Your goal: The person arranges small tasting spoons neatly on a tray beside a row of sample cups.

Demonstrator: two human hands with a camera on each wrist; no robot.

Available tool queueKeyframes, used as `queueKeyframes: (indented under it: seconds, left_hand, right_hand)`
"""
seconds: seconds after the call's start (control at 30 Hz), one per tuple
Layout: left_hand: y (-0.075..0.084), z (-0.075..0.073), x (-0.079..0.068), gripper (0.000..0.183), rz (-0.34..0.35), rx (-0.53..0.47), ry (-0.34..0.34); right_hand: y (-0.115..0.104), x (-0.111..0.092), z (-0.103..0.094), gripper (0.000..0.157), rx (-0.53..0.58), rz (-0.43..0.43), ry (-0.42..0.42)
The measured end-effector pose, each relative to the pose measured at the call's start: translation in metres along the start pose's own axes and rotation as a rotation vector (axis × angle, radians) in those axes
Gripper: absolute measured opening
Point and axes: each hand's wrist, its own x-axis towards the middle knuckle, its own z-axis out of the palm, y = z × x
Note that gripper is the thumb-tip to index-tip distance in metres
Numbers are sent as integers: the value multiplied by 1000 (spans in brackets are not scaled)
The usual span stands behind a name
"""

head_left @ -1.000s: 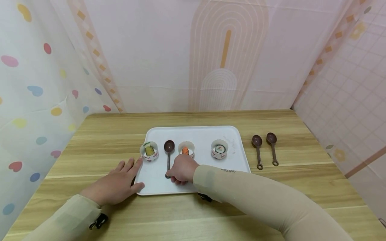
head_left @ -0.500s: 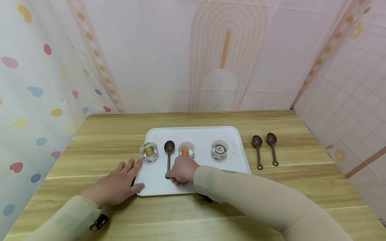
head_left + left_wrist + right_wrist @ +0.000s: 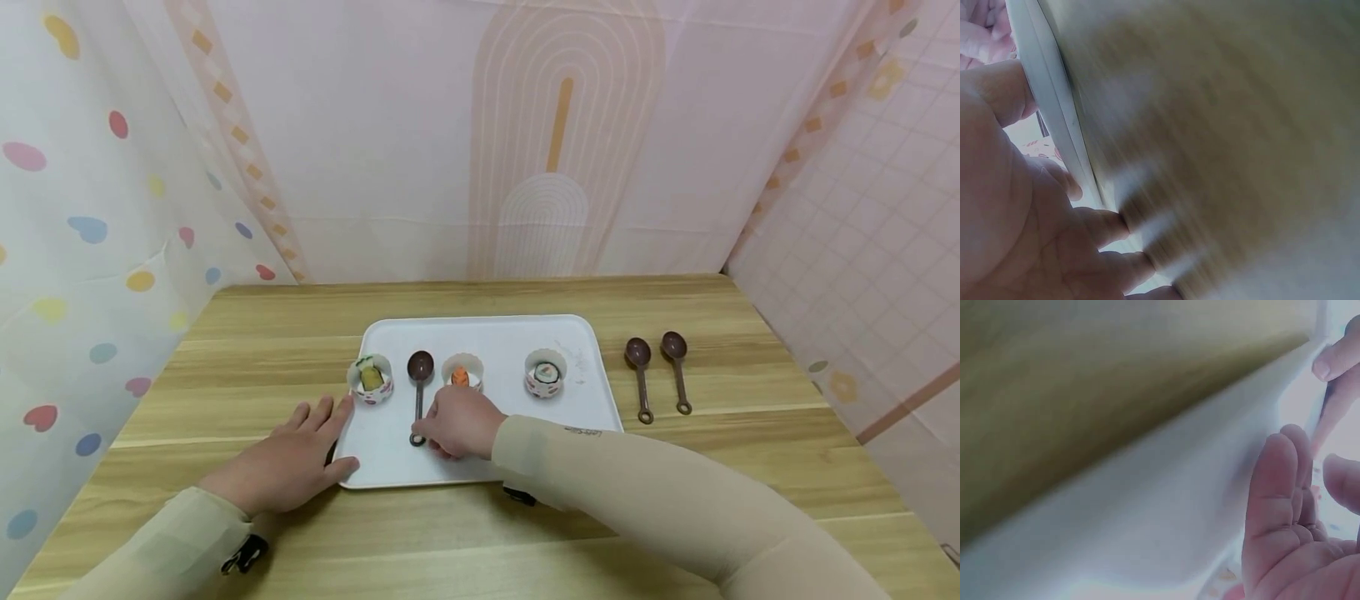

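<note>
Brown spoon is shown in the head view lying on a white tray, just beside the right hand's thumb and fingertips. Its round, hollow bowl is pointed away from the person; its slim, straight handle is ended by a small ring, near those fingertips. Whether the handle is touched cannot be told. Beyond the right knuckles, a frilled cup with an orange piece is partly covered. Just ahead of the left hand's index finger, another cup is filled with a yellow-green piece. Well to the right of the right fingers, a third cup is seen with a round white piece, and past it a second spoon and a third spoon are laid on the wooden table.

In the left wrist view, the left fingers are held spread, with the tray's rim seen beside thumb and fingers.

In the right wrist view, the right fingers are loosely bent, and a gap is shown between them and the thumb.
</note>
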Motion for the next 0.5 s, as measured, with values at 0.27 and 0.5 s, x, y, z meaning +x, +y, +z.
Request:
queueKeyframes:
  seconds: [0.27,0.5]
  left_hand:
    - [0,0,-1,93,-3,-1,9]
    - [1,0,-1,92,-1,0,10]
  right_hand:
    - [1,-14,-19,33,-22,-175,152]
    - [7,-24,-34,22,-120,-317,287]
